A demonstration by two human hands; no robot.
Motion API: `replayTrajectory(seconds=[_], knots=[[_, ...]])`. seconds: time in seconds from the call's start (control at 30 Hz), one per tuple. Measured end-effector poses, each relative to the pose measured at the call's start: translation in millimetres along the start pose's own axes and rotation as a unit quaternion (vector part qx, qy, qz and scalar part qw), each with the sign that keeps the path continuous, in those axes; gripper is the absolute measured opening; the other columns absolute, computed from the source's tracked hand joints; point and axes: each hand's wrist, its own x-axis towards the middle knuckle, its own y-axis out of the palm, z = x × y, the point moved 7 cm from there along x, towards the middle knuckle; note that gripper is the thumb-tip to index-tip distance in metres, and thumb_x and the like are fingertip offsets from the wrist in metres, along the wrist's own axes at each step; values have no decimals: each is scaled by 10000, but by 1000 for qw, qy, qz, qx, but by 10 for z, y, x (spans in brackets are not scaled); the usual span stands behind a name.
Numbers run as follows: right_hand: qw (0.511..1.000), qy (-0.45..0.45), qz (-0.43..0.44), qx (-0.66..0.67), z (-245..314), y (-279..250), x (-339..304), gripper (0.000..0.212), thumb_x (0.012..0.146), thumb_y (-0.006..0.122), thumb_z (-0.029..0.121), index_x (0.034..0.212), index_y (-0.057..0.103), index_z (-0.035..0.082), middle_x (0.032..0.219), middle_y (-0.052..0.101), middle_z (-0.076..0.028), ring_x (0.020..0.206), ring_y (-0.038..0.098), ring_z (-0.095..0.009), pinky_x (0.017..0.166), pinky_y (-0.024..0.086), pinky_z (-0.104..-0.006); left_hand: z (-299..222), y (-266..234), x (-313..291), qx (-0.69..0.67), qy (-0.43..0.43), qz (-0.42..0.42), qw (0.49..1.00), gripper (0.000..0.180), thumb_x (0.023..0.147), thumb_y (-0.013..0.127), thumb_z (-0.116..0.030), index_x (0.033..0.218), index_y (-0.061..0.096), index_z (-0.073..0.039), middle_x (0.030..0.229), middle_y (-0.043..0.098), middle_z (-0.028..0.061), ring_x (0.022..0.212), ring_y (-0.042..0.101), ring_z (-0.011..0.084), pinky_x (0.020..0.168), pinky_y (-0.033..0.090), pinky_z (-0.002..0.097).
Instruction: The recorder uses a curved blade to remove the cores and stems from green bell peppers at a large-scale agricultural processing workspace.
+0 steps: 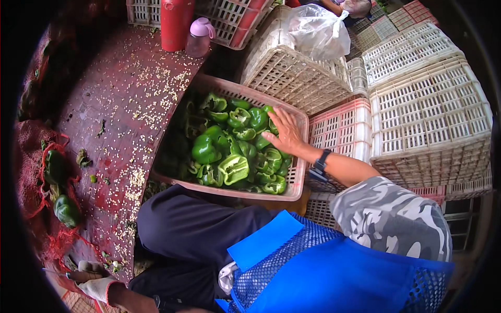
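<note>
My right hand (286,131) is bare and lies with fingers spread over the right side of a pink plastic crate (300,175), touching the green bell peppers there. These green bell peppers (234,168) fill the crate, many of them halved or cut open with pale insides showing. At the lower left my left hand (96,287), in a whitish work glove, is closed around a thin object (51,271) with a bluish end; its kind is unclear. Near that hand, a whole green bell pepper (66,211) rests by a red mesh sack (32,172).
Pale pepper seeds and scraps litter a dark red board (120,94) on the left. A red cylinder (176,26) and a pink-lidded bottle (199,37) stand at its far end. Stacked white crates (428,109) rise on the right; a plastic bag (321,31) tops another crate (297,78).
</note>
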Motion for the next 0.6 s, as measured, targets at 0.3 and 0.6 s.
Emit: replayTrajectory(seconds=[0.3, 0.6], knots=[[993, 95, -53, 41, -359, 644, -22, 879, 914, 510, 559, 1534, 183, 29, 1600, 155, -177, 1462, 162, -374, 1126, 218, -553, 103, -158, 74, 98, -14, -94, 991, 530, 985, 455, -574, 871, 648, -94, 557, 396, -41, 444, 322, 91, 410, 232, 252], [988, 146, -29, 34, -335, 881, 80, 877, 922, 485, 569, 1543, 161, 41, 1614, 115, -173, 1479, 120, -377, 1096, 204, -643, 110, -99, 163, 87, 5, -51, 995, 556, 938, 502, -633, 700, 499, -130, 525, 360, -30, 418, 334, 103, 396, 223, 258]])
